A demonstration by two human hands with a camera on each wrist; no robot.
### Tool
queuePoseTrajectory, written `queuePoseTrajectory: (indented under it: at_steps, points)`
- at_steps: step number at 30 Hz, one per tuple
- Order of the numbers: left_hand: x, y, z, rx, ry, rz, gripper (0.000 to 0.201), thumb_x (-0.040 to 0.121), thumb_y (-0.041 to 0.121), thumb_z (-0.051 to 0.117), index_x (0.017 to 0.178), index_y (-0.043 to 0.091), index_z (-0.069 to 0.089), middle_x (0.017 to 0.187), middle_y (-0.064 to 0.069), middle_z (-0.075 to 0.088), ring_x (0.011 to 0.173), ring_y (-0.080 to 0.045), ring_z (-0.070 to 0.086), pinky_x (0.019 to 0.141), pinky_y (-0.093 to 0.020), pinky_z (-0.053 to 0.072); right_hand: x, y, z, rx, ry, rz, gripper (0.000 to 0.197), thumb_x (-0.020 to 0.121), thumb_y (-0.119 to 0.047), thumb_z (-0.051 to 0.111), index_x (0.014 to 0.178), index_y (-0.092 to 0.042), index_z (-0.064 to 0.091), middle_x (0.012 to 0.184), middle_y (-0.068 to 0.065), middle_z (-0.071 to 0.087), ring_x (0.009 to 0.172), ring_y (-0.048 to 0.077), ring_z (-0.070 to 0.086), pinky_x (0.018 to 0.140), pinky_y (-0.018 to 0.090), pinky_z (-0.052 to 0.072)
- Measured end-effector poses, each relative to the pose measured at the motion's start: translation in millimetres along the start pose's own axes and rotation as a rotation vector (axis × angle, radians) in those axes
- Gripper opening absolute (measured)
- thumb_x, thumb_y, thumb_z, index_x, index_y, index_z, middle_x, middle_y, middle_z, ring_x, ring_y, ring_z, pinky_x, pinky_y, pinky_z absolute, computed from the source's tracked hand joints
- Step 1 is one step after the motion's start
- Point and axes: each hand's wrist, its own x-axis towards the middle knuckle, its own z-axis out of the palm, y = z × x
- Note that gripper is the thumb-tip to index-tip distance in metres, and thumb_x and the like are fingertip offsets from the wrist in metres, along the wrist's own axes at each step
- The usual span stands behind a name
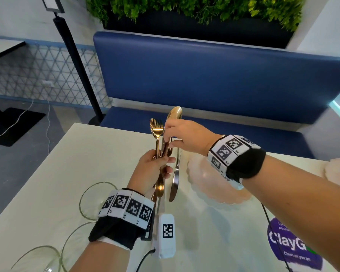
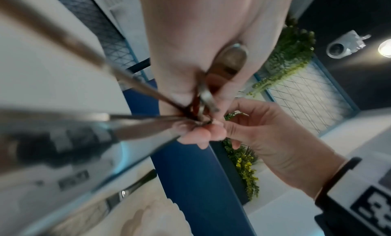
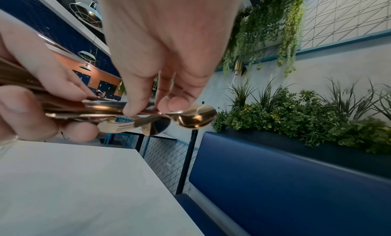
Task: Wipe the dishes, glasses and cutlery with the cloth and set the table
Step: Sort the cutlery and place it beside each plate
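**Cutlery Bundle Held Over Bench**

White bench [image 1: 47, 183] carries glasses [image 1: 90, 201] near-left. Left hand [image 1: 153, 169] grips the cutlery bundle [image 1: 159, 138]; right hand [image 1: 186, 138] pinches one spoon [image 1: 175, 112]. Plate [image 1: 210, 185] lies right. Risk: pulling the spoon loosens neighbours, which drop.

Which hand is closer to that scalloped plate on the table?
Right. The right hand hovers just above the plate's far rim, pinching a spoon; the left hand grips the cutlery bundle farther left.
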Motion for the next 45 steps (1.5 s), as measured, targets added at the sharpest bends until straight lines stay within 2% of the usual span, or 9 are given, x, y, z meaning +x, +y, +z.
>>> queuePoseTrajectory:
  at_steps: [7,14,18,21,24,29,32,41,45]
  points:
    - [-11,-8,4,-0.168,-0.01,0.013,0.006,0.085,0.001,0.059,0.089,0.005,0.062,0.092,-0.02,0.065,0.068,-0.022,0.057,0.066,-0.03,0.049,-14,2,-2,-0.115,-0.044,-0.069,0.021,0.09,-0.022,0.057,0.111,-0.017,0.061,0.118,0.001,0.055,0.109,0.017,0.047,0.078,0.028,0.043]
    - [-13,-17,9,-0.341,-0.015,-0.034,0.018,0.093,0.002,0.047,0.106,-0.003,0.058,0.086,-0.017,0.068,0.061,-0.018,0.068,0.057,-0.025,0.056,-22,-2,11,-0.146,0.085,-0.193,0.009,0.078,-0.01,0.071,0.082,-0.014,0.065,0.093,0.004,0.061,0.082,0.022,0.051,0.057,0.023,0.033]
    - [-14,-19,10,-0.326,-0.021,-0.008,0.024,0.093,0.002,0.048,0.114,-0.006,0.056,0.085,-0.016,0.066,0.066,-0.022,0.066,0.064,-0.03,0.054,-32,-3,17,0.133,0.171,0.024,0.02,0.09,-0.012,0.056,0.11,-0.012,0.061,0.112,0.004,0.058,0.094,0.011,0.043,0.077,0.017,0.033]
    - [-14,-19,12,-0.323,-0.01,-0.007,0.021,0.092,0.002,0.05,0.111,-0.005,0.057,0.086,-0.017,0.066,0.068,-0.025,0.066,0.068,-0.034,0.053,-38,-6,23,0.216,0.241,0.019,0.021,0.089,-0.009,0.057,0.108,-0.011,0.066,0.105,0.007,0.059,0.09,0.006,0.043,0.072,0.007,0.029]
    - [-15,-21,13,-0.304,0.001,-0.006,0.013,0.091,0.0,0.052,0.102,-0.004,0.058,0.086,-0.018,0.066,0.067,-0.024,0.068,0.069,-0.033,0.055,-42,-4,23,0.287,0.22,0.062,0.017,0.088,-0.012,0.06,0.103,-0.011,0.068,0.099,0.004,0.057,0.082,0.007,0.048,0.068,0.008,0.034]
    - [-14,-28,19,-0.295,0.027,0.009,0.022,0.091,0.001,0.053,0.11,-0.009,0.056,0.091,-0.024,0.063,0.069,-0.026,0.067,0.071,-0.035,0.053,-42,-11,17,0.672,0.245,0.488,0.021,0.085,-0.025,0.066,0.087,-0.005,0.06,0.075,0.006,0.066,0.069,0.02,0.066,0.062,0.026,0.054]
    - [-13,-31,22,-0.287,0.045,-0.001,0.02,0.091,0.005,0.053,0.107,-0.007,0.059,0.094,-0.024,0.065,0.069,-0.026,0.067,0.069,-0.035,0.051,-44,-12,15,0.88,0.162,0.62,0.019,0.087,-0.02,0.064,0.094,-0.002,0.061,0.075,0.009,0.07,0.066,0.016,0.067,0.057,0.022,0.056]
    - [-12,-31,23,-0.125,0.086,0.012,0.014,0.092,0.008,0.053,0.087,0.001,0.064,0.084,-0.02,0.067,0.068,-0.026,0.063,0.068,-0.035,0.051,-50,-17,13,1.089,0.136,0.636,0.013,0.089,-0.011,0.062,0.099,-0.005,0.058,0.08,0.01,0.065,0.066,0.015,0.065,0.058,0.025,0.058]
    - [-12,-27,20,-0.134,0.091,0.002,0.013,0.092,0.009,0.053,0.084,0.004,0.063,0.082,-0.017,0.071,0.083,-0.032,0.068,0.084,-0.043,0.054,-49,-26,16,0.924,0.093,0.538,0.042,0.082,-0.011,0.069,0.115,-0.018,0.045,0.087,0.007,0.063,0.079,0.025,0.069,0.064,0.03,0.06]
